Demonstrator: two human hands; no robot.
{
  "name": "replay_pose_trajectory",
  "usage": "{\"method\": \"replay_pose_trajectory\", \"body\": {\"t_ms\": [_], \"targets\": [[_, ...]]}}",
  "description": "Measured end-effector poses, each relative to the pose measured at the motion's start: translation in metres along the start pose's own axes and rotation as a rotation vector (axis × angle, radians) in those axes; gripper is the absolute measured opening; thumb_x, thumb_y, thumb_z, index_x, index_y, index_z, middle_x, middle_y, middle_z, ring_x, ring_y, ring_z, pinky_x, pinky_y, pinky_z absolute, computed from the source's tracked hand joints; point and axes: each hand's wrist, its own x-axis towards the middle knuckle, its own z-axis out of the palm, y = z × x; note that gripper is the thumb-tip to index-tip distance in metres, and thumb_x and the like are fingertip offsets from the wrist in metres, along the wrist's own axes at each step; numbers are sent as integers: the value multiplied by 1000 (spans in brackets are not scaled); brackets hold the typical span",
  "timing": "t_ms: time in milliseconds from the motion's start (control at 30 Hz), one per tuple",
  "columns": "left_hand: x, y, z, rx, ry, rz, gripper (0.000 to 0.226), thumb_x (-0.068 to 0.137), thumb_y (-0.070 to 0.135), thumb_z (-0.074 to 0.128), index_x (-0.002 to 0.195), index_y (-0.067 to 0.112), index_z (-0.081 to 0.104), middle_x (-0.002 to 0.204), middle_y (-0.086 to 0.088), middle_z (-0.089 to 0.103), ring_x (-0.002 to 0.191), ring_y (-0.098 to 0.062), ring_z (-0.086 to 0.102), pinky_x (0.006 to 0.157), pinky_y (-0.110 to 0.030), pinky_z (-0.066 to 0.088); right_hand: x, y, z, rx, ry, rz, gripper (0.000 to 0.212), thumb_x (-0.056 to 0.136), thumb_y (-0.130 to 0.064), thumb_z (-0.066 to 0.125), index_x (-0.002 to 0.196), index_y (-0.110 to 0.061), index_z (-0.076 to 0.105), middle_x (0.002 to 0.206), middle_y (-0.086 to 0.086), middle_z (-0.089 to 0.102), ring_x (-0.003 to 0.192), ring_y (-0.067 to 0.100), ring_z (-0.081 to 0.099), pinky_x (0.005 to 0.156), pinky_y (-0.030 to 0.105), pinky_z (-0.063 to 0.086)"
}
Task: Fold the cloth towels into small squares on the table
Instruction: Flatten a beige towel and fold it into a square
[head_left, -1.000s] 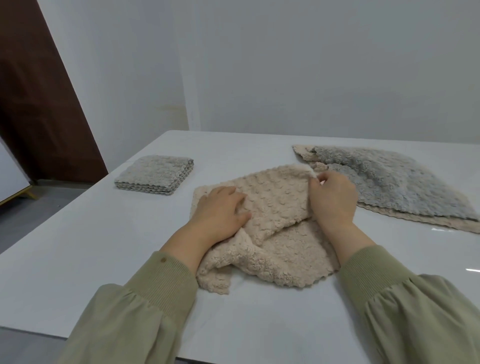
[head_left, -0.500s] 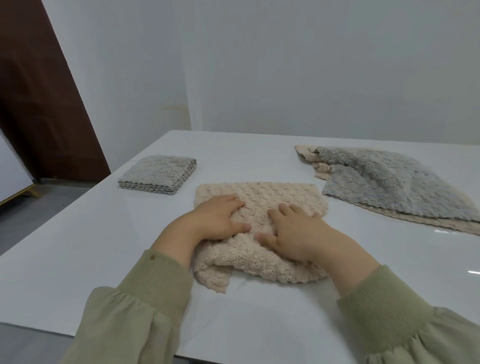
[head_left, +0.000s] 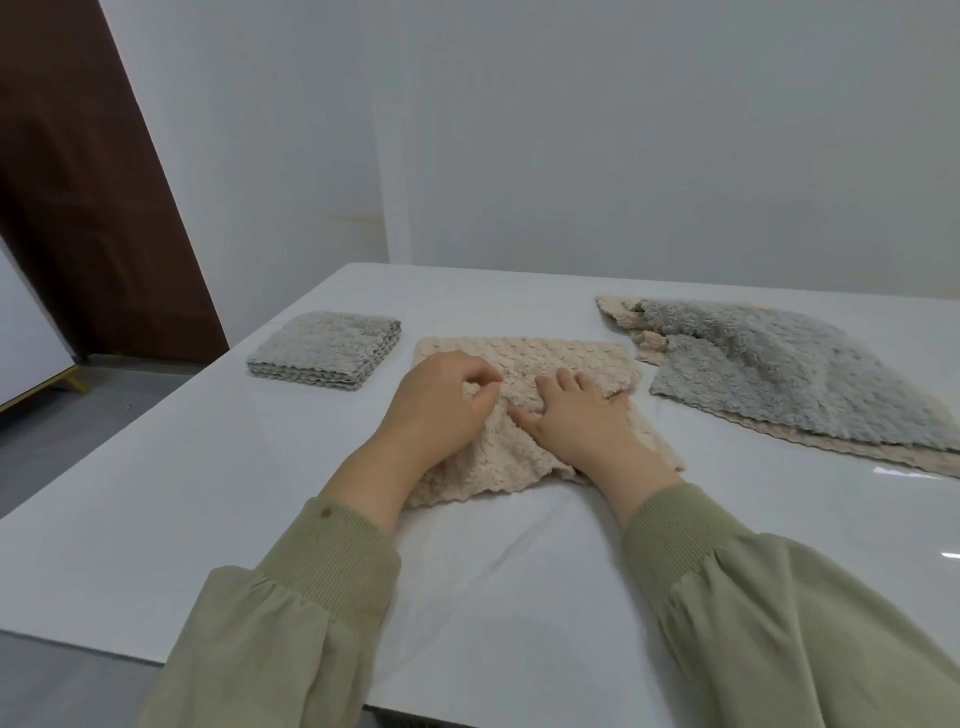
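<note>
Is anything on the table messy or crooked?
Yes. The beige towel under the left hand and right hand is bunched along its near edge, not square yet. On the right, the grey towel lies rumpled and askew over a second beige towel. The folded grey stack looks neat.

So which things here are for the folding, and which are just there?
For the job: half-folded beige towel, folded grey towel, unfolded grey towel, second beige towel beneath it, white table.
Just there: brown door, grey wall.
</note>
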Motion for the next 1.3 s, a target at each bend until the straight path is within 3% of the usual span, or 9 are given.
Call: {"method": "replay_pose_trajectory", "body": {"t_ms": [133,300,467,600,733,900,1033,1200,1300], "targets": [[-10,3,-2,-115,-175,19,7,79,30,69,74,25,70,76,12,66,72,-3,58,70,-22,49,-4,1,-4,87,84,-9,67,89,-61,33,143,-20,35,158,5,17,144,25,15,112,63,10],[-13,-1,3,88,-455,65,27,67,40,79,90,28,70,91,14,58,87,-1,54,79,-20,45,-20,12,-13,215,243,-7,51,94,-41,43,136,-12,45,151,11,32,138,28,30,114,44,23],[-13,-3,-2,52,-489,91,7,80,23,68,81,16,69,80,5,64,71,-2,54,71,-24,46,-38,22,-17,263,260,-29,44,94,-31,48,132,-9,49,146,12,38,134,29,33,108,36,27],[-11,-1,-11,-157,-395,-136,35,90,44,56,77,16,71,73,2,69,62,-6,59,64,-25,49,-49,29,-28,212,253,-18,37,92,-28,49,126,-11,53,130,9,48,122,26,42,96,34,37],[-2,-16,-2,89,-92,-95,27,96,36,46,93,21,68,95,6,67,91,-13,59,80,-31,47,-55,34,-37,15,158,32,34,91,-39,52,111,-12,58,113,10,55,110,28,47,88,36,42],[5,-33,18,309,-312,3,50,96,43,45,141,22,42,149,-4,35,139,-23,25,114,-35,20,-53,35,-34,-61,74,84,35,90,-41,55,109,-11,57,114,11,57,112,31,49,89,39,45],[6,-33,23,415,-383,0,57,97,47,38,148,24,27,157,-3,19,145,-19,12,116,-32,10,-54,32,-37,-110,90,55,11,92,-23,52,92,-13,56,100,9,62,101,30,55,78,34,41],[5,-34,21,382,-389,-8,56,97,47,40,147,25,28,157,-2,21,144,-19,15,117,-33,12,-65,39,-64,-147,-9,142,26,80,-9,47,58,-15,34,56,-1,39,53,18,37,68,29,28],[6,-34,21,352,-332,-4,59,95,48,42,147,24,29,155,-2,24,143,-19,17,117,-38,15,-59,38,-57,-124,286,65,22,91,-20,42,73,-13,51,70,3,52,71,24,49,74,32,38]]}}
